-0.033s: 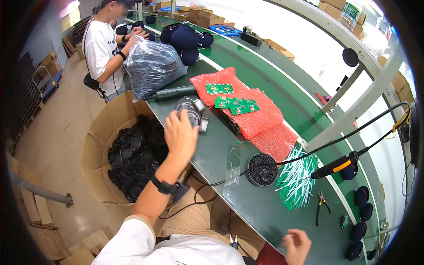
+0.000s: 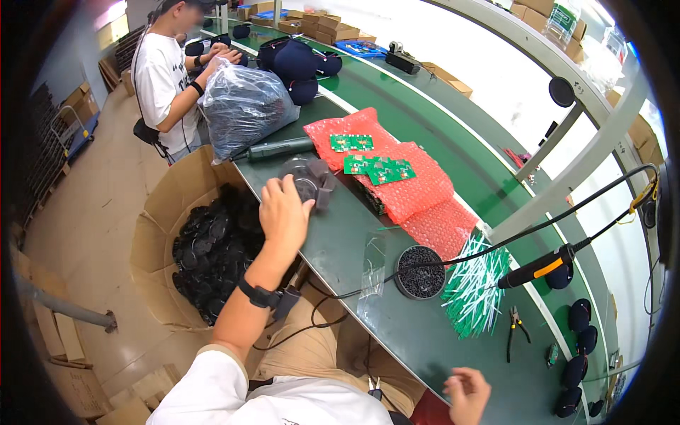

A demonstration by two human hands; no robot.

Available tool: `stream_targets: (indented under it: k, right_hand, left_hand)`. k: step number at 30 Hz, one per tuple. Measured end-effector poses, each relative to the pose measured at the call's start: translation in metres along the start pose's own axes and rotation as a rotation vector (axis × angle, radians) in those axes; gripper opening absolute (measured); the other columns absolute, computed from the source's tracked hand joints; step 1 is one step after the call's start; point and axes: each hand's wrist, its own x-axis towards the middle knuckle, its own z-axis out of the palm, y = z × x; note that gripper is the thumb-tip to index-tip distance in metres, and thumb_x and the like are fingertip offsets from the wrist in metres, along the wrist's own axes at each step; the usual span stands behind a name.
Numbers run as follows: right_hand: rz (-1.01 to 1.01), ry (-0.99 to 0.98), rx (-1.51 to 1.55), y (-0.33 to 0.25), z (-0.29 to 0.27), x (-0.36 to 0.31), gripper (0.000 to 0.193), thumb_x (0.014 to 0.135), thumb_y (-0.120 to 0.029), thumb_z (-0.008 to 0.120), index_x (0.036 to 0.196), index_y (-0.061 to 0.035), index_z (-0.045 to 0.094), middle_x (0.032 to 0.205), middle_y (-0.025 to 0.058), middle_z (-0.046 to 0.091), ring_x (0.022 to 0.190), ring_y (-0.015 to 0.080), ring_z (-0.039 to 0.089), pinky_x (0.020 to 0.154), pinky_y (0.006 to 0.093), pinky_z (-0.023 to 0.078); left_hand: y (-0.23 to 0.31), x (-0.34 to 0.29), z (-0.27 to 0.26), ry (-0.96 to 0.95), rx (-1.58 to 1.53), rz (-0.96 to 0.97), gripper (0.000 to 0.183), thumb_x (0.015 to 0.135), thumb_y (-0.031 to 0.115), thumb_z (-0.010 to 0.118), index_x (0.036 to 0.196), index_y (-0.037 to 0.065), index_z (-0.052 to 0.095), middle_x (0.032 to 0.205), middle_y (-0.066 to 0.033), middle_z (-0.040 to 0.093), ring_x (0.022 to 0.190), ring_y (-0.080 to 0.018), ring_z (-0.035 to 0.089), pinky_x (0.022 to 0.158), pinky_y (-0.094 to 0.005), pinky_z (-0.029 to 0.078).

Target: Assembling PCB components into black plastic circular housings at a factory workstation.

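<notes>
My left hand (image 2: 283,219) reaches over the near table edge with fingers bent at the left rim of a round dark plastic part (image 2: 307,180). Its thumb lies along the part's near side, and the part's lower left is hidden behind the fingers. Square blocks stick out on the part's right side. At the lower edge, my right hand (image 2: 468,394) hovers by the table edge, fingers loosely curled and thumb apart, with nothing visible in it. A dark green cylindrical tool (image 2: 280,148) lies just beyond the part. Green circuit boards (image 2: 391,170) rest on red bubble wrap (image 2: 423,195).
Below the table's left edge stands a cardboard box (image 2: 157,234) of black parts. A tub of black bits (image 2: 421,272), white-and-green strips (image 2: 476,287), cutters (image 2: 516,333) and a hanging corded tool (image 2: 538,266) are right. Another person (image 2: 164,78) handles a plastic bag (image 2: 244,106).
My left hand has shifted slightly left and toward me. The round part's pale square faces now look dark. My right hand has moved a little left.
</notes>
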Motion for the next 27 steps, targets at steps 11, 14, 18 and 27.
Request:
stream_targets:
  k: [11,14,18,27]
  right_hand:
    - [-0.020,-0.200,-0.114,0.011,0.054,0.023,0.035,0.090,0.003,0.072,0.123,0.0044,0.062,0.105,0.0122,0.072,0.081,0.0116,0.068,0.074,0.0262,0.057]
    - [-0.032,-0.263,0.282,-0.004,0.074,0.029,0.050,0.091,0.004,0.071,0.137,0.0029,0.053,0.112,0.0141,0.071,0.087,0.0142,0.069,0.076,0.0268,0.057]
    - [-0.074,-0.260,0.393,-0.018,0.096,0.040,0.071,0.091,0.006,0.072,0.151,0.0020,0.034,0.125,0.0183,0.066,0.107,0.0204,0.070,0.082,0.0296,0.060]
    - [0.104,0.004,0.308,0.011,0.048,0.029,0.081,0.086,0.016,0.071,0.155,-0.0001,0.031,0.121,0.0184,0.060,0.099,0.0224,0.072,0.074,0.0313,0.063]
  left_hand:
    - [-0.016,-0.012,-0.028,-0.241,-0.858,-0.021,0.053,0.075,-0.007,0.082,0.125,0.002,0.067,0.119,-0.0067,0.063,0.112,-0.0193,0.065,0.097,-0.0349,0.054]
    - [0.028,-0.062,-0.045,-0.784,-1.103,0.151,0.052,0.077,-0.002,0.084,0.126,0.003,0.067,0.118,-0.0061,0.066,0.115,-0.0198,0.064,0.100,-0.0350,0.052]
    - [0.089,-0.110,-0.051,-0.973,-1.019,0.517,0.052,0.078,0.012,0.088,0.126,0.007,0.070,0.108,-0.0091,0.065,0.104,-0.0241,0.065,0.091,-0.0376,0.054]
    - [0.100,0.028,0.027,0.026,-0.374,0.458,0.046,0.079,0.021,0.085,0.118,0.006,0.065,0.116,-0.0151,0.066,0.112,-0.0362,0.058,0.097,-0.0464,0.048]
